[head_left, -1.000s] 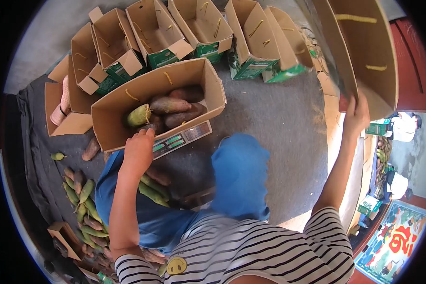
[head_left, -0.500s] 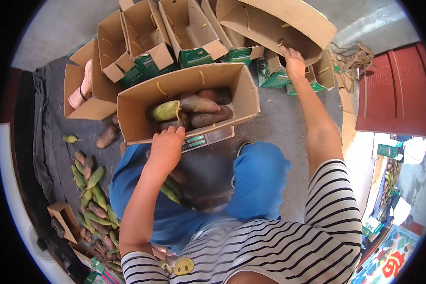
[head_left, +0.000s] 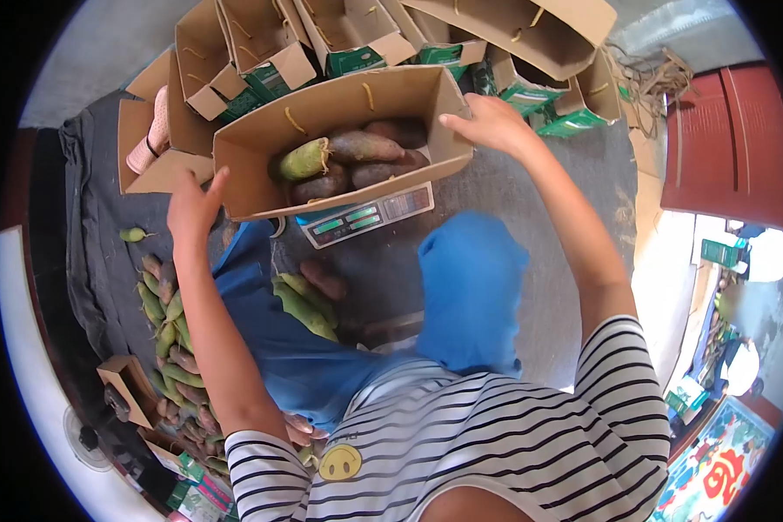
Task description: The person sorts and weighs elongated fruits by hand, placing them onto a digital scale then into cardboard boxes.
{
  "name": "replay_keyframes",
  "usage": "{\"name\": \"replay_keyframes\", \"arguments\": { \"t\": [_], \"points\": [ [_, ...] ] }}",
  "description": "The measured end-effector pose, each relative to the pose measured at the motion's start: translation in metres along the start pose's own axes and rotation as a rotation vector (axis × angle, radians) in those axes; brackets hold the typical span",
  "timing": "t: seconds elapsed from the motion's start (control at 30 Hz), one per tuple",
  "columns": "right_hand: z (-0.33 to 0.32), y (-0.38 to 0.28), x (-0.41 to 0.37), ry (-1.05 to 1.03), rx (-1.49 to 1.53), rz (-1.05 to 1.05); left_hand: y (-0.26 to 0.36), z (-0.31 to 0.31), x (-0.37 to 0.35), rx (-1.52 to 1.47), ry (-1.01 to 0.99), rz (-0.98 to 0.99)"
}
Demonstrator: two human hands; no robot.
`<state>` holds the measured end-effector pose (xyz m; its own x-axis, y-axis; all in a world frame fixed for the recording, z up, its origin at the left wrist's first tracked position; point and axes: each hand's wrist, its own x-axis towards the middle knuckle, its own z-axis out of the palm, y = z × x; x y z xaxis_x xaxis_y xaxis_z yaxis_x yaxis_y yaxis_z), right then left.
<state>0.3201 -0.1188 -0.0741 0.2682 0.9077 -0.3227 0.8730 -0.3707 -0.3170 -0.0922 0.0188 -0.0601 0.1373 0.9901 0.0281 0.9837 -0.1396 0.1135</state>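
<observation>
An open cardboard box [head_left: 261,130] with yellow rope handles sits on a digital scale [head_left: 365,217]. Inside lie several dark purplish radishes [head_left: 365,146] and a green radish [head_left: 304,161]. My right hand [head_left: 487,123] grips the box's right end, thumb over the rim and fingers outside. At the left end, my left hand [head_left: 196,204] is against the wall of the box, thumb raised by the corner; its other fingers are partly hidden. The scale's green displays are lit, but their numbers are too small to read.
Several open cartons [head_left: 348,39] stand in a row behind the box. One carton [head_left: 139,130] at left holds a pink roll. A heap of green and purplish radishes [head_left: 178,374] covers the floor at left. More radishes [head_left: 304,304] lie between my knees. A red panel [head_left: 731,148] stands at right.
My right hand has left the large carton at the back and come to the box's right end. My left hand has moved from the front rim to the left end.
</observation>
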Motion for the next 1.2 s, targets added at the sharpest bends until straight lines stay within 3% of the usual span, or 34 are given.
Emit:
{"name": "replay_keyframes", "arguments": {
  "t": [0.07,0.17,0.23,0.3,0.4,0.5,0.57,0.67,0.73,0.83,0.93,1.0,1.03,1.07,1.2],
  "points": [
    [0.005,0.002,0.007,-0.057,0.018,0.034,-0.015,0.020,0.009,-0.345,-0.334,0.050],
    [0.017,0.009,0.011,-0.020,0.034,0.013,-0.024,0.051,0.022,-0.376,-0.432,-0.035],
    [0.014,0.015,-0.006,-0.001,-0.015,0.019,-0.057,0.095,0.049,-0.418,-0.372,0.098],
    [0.019,0.037,-0.028,0.028,0.028,0.051,-0.021,0.066,0.044,-0.458,-0.485,0.059],
    [0.024,0.086,-0.088,0.157,0.131,0.138,0.047,0.042,0.021,-0.660,-0.439,0.261],
    [0.046,0.147,-0.189,0.351,0.271,0.261,0.155,0.006,-0.014,-0.324,-0.382,0.639],
    [0.062,0.166,-0.267,0.338,0.331,0.458,0.231,0.007,-0.047,-0.264,-0.325,0.897],
    [0.170,0.208,-0.390,0.567,0.615,0.745,0.340,0.016,-0.119,-0.132,-0.364,1.133],
    [0.218,0.189,-0.457,0.739,0.794,0.918,0.403,0.023,-0.179,-0.059,-0.469,1.261],
    [0.285,0.161,-0.537,0.999,0.976,1.280,0.453,0.034,-0.266,-0.296,-0.553,1.474],
    [0.328,0.153,-0.582,0.961,0.771,1.533,0.447,-0.016,-0.293,-0.509,-0.732,1.557],
    [0.353,0.166,-0.614,0.817,0.783,1.908,0.422,-0.029,-0.270,-0.646,-0.698,1.576],
    [0.321,0.147,-0.595,0.892,0.887,1.937,0.409,-0.032,-0.247,-0.628,-0.622,1.581],
    [0.329,0.150,-0.594,0.969,0.969,1.971,0.390,-0.033,-0.225,-0.609,-0.567,1.581],
    [0.343,0.143,-0.578,1.270,1.300,2.060,0.310,-0.046,-0.154,-0.546,-0.776,1.063]
  ]
}}
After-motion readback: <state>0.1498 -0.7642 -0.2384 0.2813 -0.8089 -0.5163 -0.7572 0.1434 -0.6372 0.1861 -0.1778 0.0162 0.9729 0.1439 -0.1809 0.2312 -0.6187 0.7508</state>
